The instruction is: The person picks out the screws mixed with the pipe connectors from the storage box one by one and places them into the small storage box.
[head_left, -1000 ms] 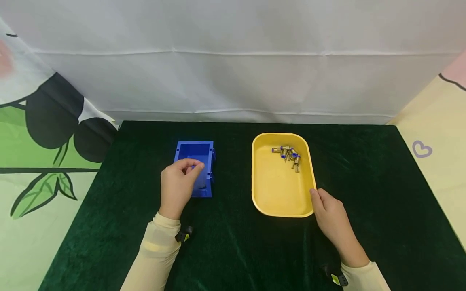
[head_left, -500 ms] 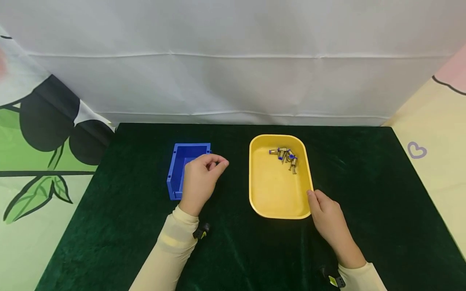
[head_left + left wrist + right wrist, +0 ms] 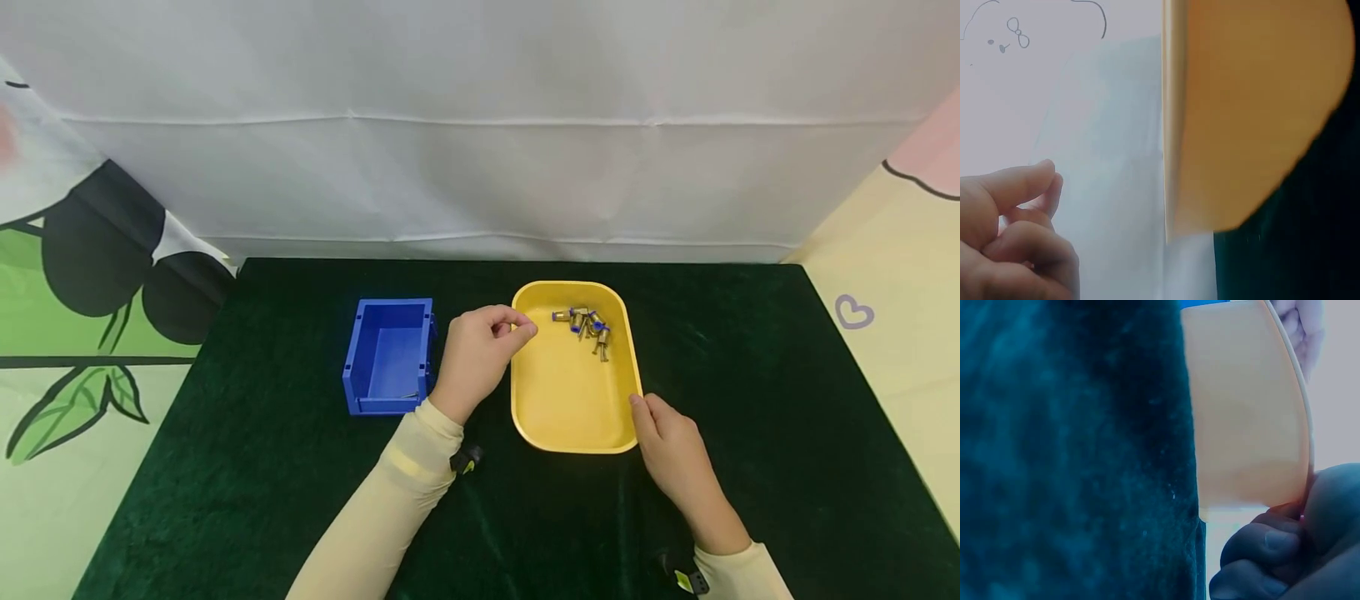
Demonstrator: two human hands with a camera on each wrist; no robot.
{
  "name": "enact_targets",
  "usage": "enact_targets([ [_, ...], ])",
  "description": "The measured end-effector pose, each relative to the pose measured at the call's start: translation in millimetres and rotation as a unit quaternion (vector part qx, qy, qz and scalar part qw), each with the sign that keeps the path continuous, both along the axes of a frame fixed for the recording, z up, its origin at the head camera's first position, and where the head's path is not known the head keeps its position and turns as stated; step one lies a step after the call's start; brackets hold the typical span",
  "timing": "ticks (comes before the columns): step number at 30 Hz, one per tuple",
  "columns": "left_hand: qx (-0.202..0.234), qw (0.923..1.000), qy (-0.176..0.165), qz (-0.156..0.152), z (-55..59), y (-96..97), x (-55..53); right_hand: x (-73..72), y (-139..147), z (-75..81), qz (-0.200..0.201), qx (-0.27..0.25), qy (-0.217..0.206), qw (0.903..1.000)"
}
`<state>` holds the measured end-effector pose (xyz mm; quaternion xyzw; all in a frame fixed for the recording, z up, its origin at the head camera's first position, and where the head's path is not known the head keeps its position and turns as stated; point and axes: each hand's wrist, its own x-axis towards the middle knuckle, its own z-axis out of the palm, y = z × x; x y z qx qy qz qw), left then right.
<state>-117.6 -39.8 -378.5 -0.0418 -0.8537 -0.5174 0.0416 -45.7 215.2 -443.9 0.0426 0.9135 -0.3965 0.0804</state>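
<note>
White cloth backdrop (image 3: pixel 480 158) is hanging behind the table (image 3: pixel 225 433), its dark green cover running to the far edge; printed side panels (image 3: pixel 97 258) are flanking. Yellow tray (image 3: pixel 577 408) is sitting right of centre, near the table's far edge; blue bin (image 3: pixel 360 358) is standing to its left. Brass fittings (image 3: pixel 576 322) with blue ends and thin screws (image 3: pixel 603 352) are lying heaped toward the tray's far right corner. Left hand (image 3: pixel 480 350) is hovering at the tray's left rim, fingers curled, tips together, nothing visible between them. Right hand (image 3: pixel 671 450) is gripping the tray's right rim near the near right corner.

Handling, as judged: a firm right grip should be stopping tray slip; left tips would be doing best spreading a little, coming down from above and pinching one piece by its body, since the heap is probably tangling.

Hard to make out: left palm is facing away in the head view; heap pieces are overlapping, so no sure count; the thin metal piece (image 3: pixel 408 396) by the bin's front lip is showing too small to identify; table's near edge is falling outside the view.
</note>
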Motion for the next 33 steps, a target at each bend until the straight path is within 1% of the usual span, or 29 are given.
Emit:
enact_targets([
  [7,0.007,0.9991,-0.029,-0.031,-2.2,23.0,-8.0,0.8,-0.4,-0.8,-0.002,-0.006,-0.001,1.0000],
  [13,0.009,0.9985,-0.023,-0.050,-2.3,37.7,-14.5,1.2,-0.2,-1.7,0.003,-0.008,0.001,1.0000],
  [18,0.035,0.9968,-0.036,-0.062,-0.6,48.2,-22.1,-0.2,0.4,-1.8,0.005,-0.006,0.004,1.0000],
  [23,0.043,0.9958,-0.037,-0.071,4.6,55.1,-25.6,-0.8,1.7,-2.7,0.002,0.001,0.004,1.0000],
  [29,0.055,0.9952,-0.028,-0.076,14.7,61.1,-24.4,-0.7,0.8,-2.7,0.000,-0.005,0.004,1.0000],
  [31,0.057,0.9947,-0.026,-0.082,15.7,63.8,-25.7,-0.6,0.2,-2.9,0.000,-0.005,0.006,1.0000],
  [33,0.056,0.9944,-0.026,-0.086,14.3,67.1,-28.7,-0.5,-0.3,-3.1,0.001,-0.004,0.007,1.0000],
])
